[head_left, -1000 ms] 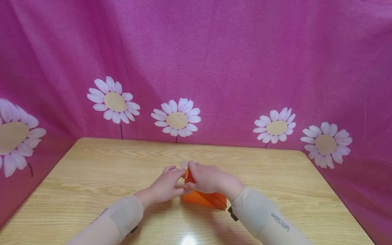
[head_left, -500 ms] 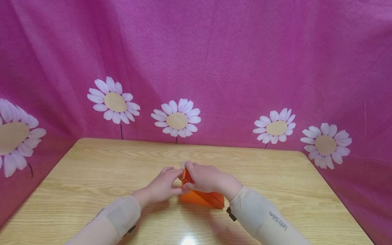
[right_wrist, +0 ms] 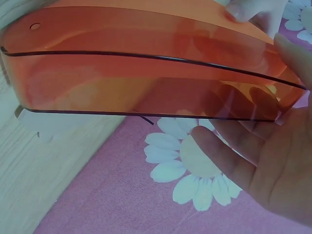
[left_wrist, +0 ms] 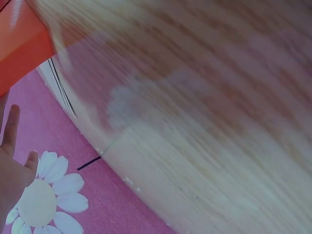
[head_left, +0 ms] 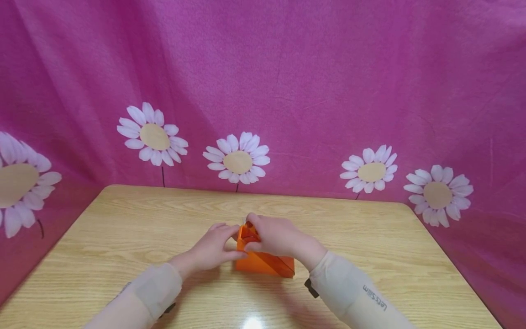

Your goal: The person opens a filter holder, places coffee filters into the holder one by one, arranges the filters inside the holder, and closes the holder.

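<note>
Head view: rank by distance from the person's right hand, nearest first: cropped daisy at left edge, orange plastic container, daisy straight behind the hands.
1. Orange plastic container: in the right hand.
2. Rear daisy: straight behind, on the magenta curtain.
3. Cropped daisy: far left.

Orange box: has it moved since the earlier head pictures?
Yes, slightly to the left along the table, judged in the head view against the fixed flower behind the orange box.
</note>
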Motion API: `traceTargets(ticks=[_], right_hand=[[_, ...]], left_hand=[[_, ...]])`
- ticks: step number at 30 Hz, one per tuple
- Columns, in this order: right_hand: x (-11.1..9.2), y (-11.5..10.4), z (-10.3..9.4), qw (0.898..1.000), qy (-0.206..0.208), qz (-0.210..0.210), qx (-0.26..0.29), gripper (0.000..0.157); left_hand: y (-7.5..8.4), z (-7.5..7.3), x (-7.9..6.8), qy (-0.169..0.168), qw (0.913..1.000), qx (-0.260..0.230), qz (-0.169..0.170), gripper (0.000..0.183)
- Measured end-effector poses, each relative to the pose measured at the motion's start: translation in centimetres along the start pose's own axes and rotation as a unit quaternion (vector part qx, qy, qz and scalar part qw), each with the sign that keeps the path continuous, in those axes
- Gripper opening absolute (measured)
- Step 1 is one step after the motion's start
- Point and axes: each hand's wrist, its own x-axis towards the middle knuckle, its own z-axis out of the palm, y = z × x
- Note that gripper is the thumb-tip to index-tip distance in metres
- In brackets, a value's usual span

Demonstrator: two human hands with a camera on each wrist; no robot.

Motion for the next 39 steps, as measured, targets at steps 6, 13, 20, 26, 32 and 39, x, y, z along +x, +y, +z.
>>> traceTargets(ticks=[6,13,20,26,32,39], right_hand=[[-0.1,0.1,-0.1,1.0,-0.001,0.003,0.007,0.04],[-0.3,0.5,-0.5,0.999,0.01,-0.005,0.042,0.04],[-0.6,0.9,-0.9,0.998,0.01,-0.003,0.069,0.039],[-0.6,1.3,-1.0,0.996,0.009,0.003,0.087,0.037],[-0.5,1.4,-0.9,0.996,0.016,-0.003,0.088,0.036],[-0.6,1.7,-1.0,0.994,0.019,-0.007,0.105,0.035]], left_hand=[[-0.1,-0.2,0.0,-0.003,0.9999,0.006,-0.009,0.04],[-0.4,-0.4,-0.1,0.006,0.9997,0.008,-0.021,0.037],[-0.7,-0.8,-0.2,-0.003,0.999,0.001,-0.044,0.042],[-0.8,-1.3,-0.3,-0.002,0.9997,0.006,-0.022,0.038],[-1.0,-1.6,-0.3,-0.003,0.9998,0.005,-0.018,0.039],[-1.5,-1.8,-0.6,0.001,0.9998,0.009,-0.016,0.04]])
